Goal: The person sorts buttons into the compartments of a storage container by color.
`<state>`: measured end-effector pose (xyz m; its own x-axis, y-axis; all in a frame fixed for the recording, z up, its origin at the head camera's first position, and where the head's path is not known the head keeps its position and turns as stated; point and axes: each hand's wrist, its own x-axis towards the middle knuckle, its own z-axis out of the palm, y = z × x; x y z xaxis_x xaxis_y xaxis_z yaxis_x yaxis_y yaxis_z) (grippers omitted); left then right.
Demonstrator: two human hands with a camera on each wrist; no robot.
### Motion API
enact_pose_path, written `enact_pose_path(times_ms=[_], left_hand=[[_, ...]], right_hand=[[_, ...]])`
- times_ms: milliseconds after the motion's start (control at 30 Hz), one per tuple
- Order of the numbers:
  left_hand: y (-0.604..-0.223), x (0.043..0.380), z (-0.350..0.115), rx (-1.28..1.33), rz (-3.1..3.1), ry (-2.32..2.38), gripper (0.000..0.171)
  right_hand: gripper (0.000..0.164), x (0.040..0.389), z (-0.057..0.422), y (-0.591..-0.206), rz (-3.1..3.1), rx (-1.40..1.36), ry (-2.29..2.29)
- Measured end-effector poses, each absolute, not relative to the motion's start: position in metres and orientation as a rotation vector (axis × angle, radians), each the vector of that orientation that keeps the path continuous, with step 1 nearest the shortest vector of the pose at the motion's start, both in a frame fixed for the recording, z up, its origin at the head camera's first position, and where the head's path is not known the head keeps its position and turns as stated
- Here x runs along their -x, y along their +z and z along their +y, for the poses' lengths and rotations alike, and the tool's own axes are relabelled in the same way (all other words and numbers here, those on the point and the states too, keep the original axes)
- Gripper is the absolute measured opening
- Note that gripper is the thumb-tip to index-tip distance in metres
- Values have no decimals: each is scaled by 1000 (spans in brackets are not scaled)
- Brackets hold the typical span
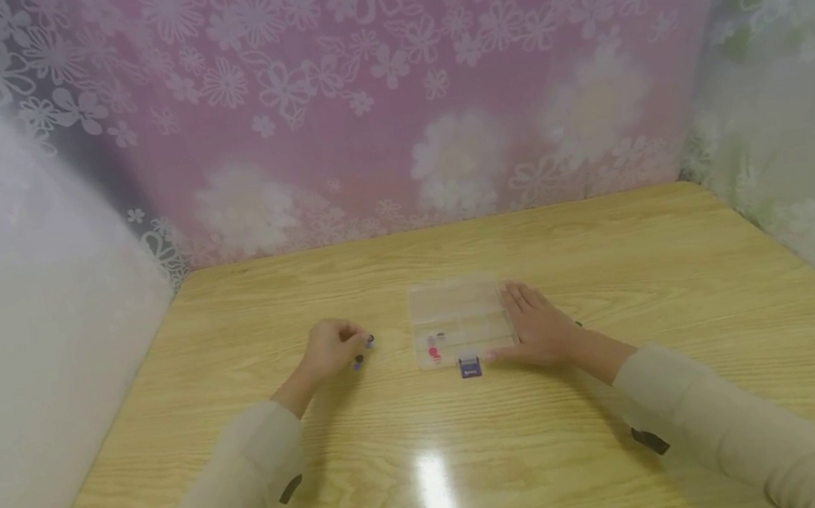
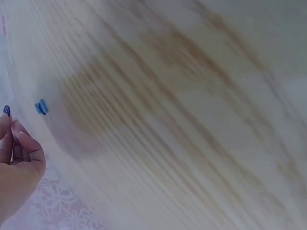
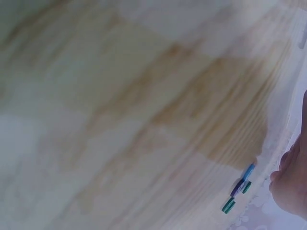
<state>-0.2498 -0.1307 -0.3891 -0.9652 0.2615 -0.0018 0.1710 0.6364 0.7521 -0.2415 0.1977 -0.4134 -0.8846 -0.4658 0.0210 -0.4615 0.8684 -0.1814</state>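
Note:
My left hand [image 1: 329,348] pinches a small dark blue button-like disc [image 2: 6,110] between thumb and fingertips, just above the table. Close by, a few blue discs [image 2: 41,106] lie on the wood. Right of that hand stands a clear plastic box [image 1: 458,303] with inner dividers. Pink discs [image 1: 434,352] and a dark one sit in its front left part. A purple tab [image 1: 470,367] shows at the box's front edge. Against the right side of the box rests my right hand [image 1: 540,331], its fingers straight and its thumb along the front corner.
Beyond the right hand, several green, blue and purple discs [image 3: 238,189] lie on the table, mostly hidden in the head view. The wood-grain table [image 1: 427,428] meets a flowered pink curtain [image 1: 376,107] at the back, with pale hangings on both sides.

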Motion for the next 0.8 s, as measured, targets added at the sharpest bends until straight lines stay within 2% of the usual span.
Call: enact_pose_path(times_ms=[800], left_hand=[[-385,257,-84,-337,2801,1312,16]], right_hand=[[107,243,199,-417,3020,752,-262]])
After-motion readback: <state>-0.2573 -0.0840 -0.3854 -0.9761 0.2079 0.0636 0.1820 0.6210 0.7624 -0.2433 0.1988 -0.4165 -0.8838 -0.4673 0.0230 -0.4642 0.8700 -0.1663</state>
